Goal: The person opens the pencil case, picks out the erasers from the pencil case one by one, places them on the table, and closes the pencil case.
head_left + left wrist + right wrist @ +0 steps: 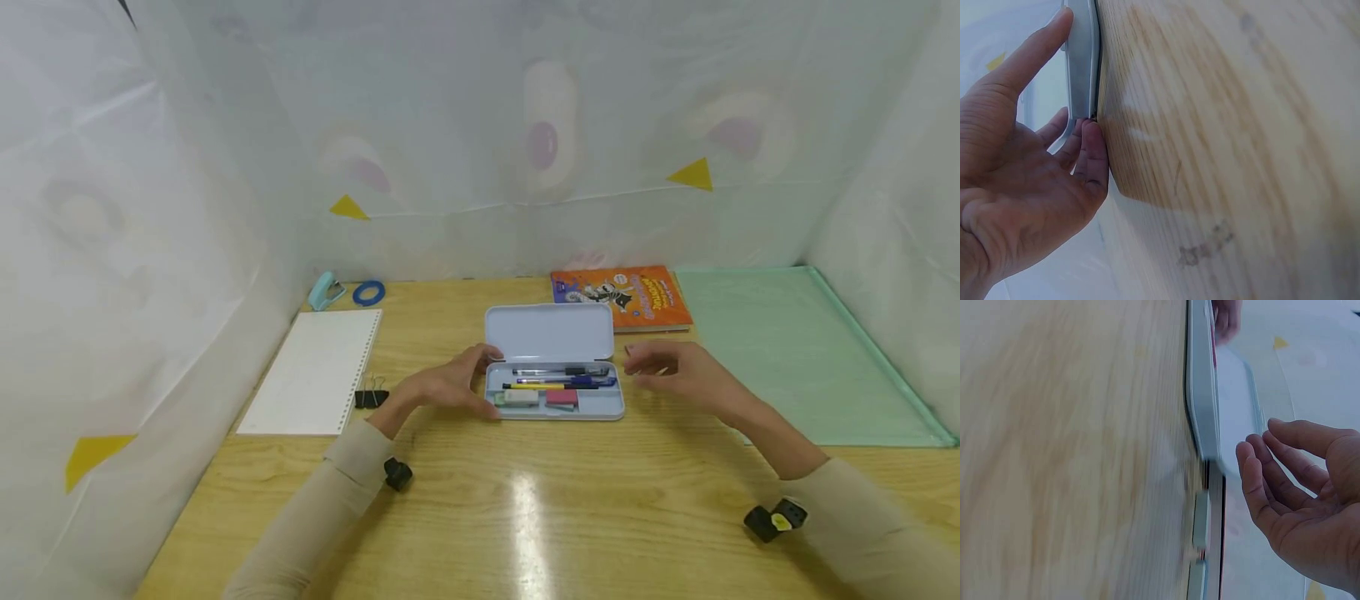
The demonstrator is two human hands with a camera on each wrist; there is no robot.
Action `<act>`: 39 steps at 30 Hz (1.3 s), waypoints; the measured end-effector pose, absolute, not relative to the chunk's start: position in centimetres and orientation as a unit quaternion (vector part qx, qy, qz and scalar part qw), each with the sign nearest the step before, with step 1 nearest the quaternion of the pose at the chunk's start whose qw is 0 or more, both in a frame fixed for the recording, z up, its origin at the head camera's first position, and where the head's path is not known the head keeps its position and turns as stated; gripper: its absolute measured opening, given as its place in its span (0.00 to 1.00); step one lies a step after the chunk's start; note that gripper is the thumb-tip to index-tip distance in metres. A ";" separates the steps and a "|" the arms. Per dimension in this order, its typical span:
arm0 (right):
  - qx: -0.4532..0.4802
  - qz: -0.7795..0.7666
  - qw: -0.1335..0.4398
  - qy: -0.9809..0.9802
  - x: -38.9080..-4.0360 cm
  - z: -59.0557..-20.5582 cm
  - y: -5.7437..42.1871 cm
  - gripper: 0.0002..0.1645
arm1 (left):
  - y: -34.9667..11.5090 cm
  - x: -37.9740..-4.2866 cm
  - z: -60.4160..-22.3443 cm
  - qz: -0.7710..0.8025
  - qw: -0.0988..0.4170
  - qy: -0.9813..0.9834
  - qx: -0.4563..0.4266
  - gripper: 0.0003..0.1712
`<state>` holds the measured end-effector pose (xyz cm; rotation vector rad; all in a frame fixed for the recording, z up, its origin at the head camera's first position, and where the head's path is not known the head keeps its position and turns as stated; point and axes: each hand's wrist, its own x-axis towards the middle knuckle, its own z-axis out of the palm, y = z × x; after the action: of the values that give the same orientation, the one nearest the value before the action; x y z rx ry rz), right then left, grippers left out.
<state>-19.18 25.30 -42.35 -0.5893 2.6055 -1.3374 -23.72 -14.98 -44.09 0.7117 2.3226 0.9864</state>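
Observation:
A pale blue pencil case [553, 415] lies on the table with its lid [549, 332] raised at the back. In its tray are a black pen [555, 372], a blue pen [562, 382], a yellow-and-black pen or pencil [551, 387], a whitish eraser [517, 397] and a pink eraser [561, 397]. My left hand [453, 385] grips the case's left end, thumb [1041, 50] at the front and fingers curled round the back corner. Just off the right end, my right hand [686, 375] holds nothing; its fingers [1272, 481] are loosely bent.
At the left lie a white notebook [311, 371], a black binder clip [371, 398], a light blue stapler [326, 292] and a blue tape ring [368, 292]. An orange book [652, 296] sits behind the case. A green translucent mat [802, 358] covers the right side.

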 end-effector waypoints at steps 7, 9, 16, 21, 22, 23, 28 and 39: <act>-0.268 -0.436 0.096 0.854 -19.2 -42.5 21.1 0.12 | -15.1 -23.9 -44.0 0.367 0.258 0.854 0.263 0.53; -0.279 -0.428 0.098 0.854 -19.2 -42.7 20.3 0.12 | -15.1 -24.0 -44.0 0.367 0.259 0.854 0.264 0.53; -0.289 -0.417 0.092 0.856 -19.6 -43.5 18.0 0.11 | -15.1 -23.9 -43.9 0.367 0.261 0.855 0.259 0.54; -0.291 -0.383 0.073 0.874 -19.7 -43.9 16.7 0.12 | -15.0 -23.7 -43.9 0.367 0.260 0.856 0.256 0.53; -0.290 -0.378 0.073 0.876 -19.6 -43.9 16.6 0.12 | -15.0 -23.7 -43.9 0.367 0.260 0.856 0.256 0.53; -0.287 -0.376 0.073 0.878 -19.6 -43.8 16.5 0.12 | -15.0 -23.7 -44.0 0.366 0.260 0.856 0.256 0.53; -0.286 -0.373 0.074 0.879 -19.6 -43.7 16.1 0.12 | -15.0 -23.7 -43.8 0.362 0.256 0.858 0.259 0.53; -0.265 -0.411 0.079 0.869 -19.2 -43.3 17.7 0.13 | -15.0 -23.7 -43.9 0.368 0.260 0.852 0.268 0.52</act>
<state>-19.24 17.68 -43.27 -0.7920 2.6011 -1.2303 -23.69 -14.99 -43.89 0.7262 2.3075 0.9958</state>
